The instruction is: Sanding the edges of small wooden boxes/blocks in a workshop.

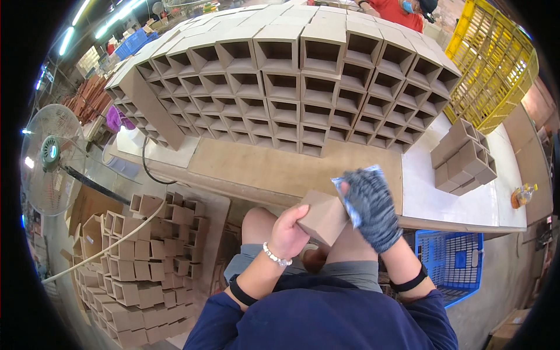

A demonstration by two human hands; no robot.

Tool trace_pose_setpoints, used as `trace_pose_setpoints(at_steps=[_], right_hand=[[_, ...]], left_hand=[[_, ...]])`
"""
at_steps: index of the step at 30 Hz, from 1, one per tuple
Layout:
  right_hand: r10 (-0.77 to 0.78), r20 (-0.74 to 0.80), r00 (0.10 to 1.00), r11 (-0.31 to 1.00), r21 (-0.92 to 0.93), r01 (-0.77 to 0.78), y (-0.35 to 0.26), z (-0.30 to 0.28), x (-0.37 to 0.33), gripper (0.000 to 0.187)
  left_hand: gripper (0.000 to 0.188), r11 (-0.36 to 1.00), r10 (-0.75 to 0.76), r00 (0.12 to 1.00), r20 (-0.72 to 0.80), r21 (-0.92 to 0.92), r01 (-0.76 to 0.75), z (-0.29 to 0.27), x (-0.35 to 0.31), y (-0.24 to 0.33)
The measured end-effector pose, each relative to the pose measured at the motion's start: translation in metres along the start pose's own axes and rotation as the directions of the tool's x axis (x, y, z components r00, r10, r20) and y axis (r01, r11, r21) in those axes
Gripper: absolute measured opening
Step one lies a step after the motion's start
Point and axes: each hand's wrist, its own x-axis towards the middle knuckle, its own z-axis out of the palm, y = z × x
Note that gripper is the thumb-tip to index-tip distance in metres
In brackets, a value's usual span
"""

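My bare left hand [287,234] grips a small brown box [324,218] by its near left side, thumb on the upper face. The box looks like plain board and is tilted above my lap, at the table's near edge. On my right hand [374,209] is a dark grey knit glove. Its fingers are curled around a thin blue-and-white piece [352,211], a cloth or a sheet, I cannot tell which. That piece is at the box's right side; the glove hides most of it.
A wide stack of open-ended brown boxes [284,79] stands on the table [251,169]. More boxes [137,274] are piled at lower left, beside a fan [51,150]. At right are a small box group [465,160], a yellow crate [493,64], a bottle [523,196] and a blue basket [449,262].
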Motion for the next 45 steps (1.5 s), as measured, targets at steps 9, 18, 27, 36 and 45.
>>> trace_pose_setpoints(at_steps=[9, 18, 27, 36, 45], right_hand=[[-0.107, -0.020, 0.994, 0.994, 0.021, 0.107, -0.022, -0.004, 0.001, 0.035], [-0.176, -0.030, 0.984, 0.981, 0.074, 0.178, -0.030, -0.003, 0.000, 0.037], [0.245, -0.225, 0.943, 0.957, 0.210, -0.199, 0.014, -0.003, -0.020, 0.058], [-0.121, -0.083, 0.989, 0.982, 0.133, 0.132, -0.029, -0.007, 0.007, 0.045], [-0.130, 0.031, 0.991, 0.982, 0.145, 0.124, -0.023, 0.003, 0.004, 0.035]], left_hand=[[0.030, 0.997, 0.059, 0.998, 0.032, 0.057, -0.061, -0.002, -0.003, 0.002], [0.038, 0.976, 0.144, 0.986, 0.078, 0.153, -0.155, -0.003, -0.002, 0.005], [0.043, 0.992, 0.119, 0.961, 0.249, 0.013, -0.126, -0.010, -0.003, 0.011], [0.034, 0.998, 0.009, 0.983, 0.186, -0.062, 0.003, 0.006, -0.001, 0.008], [0.030, 0.993, 0.077, 0.961, -0.267, -0.070, -0.099, 0.008, 0.003, -0.008]])
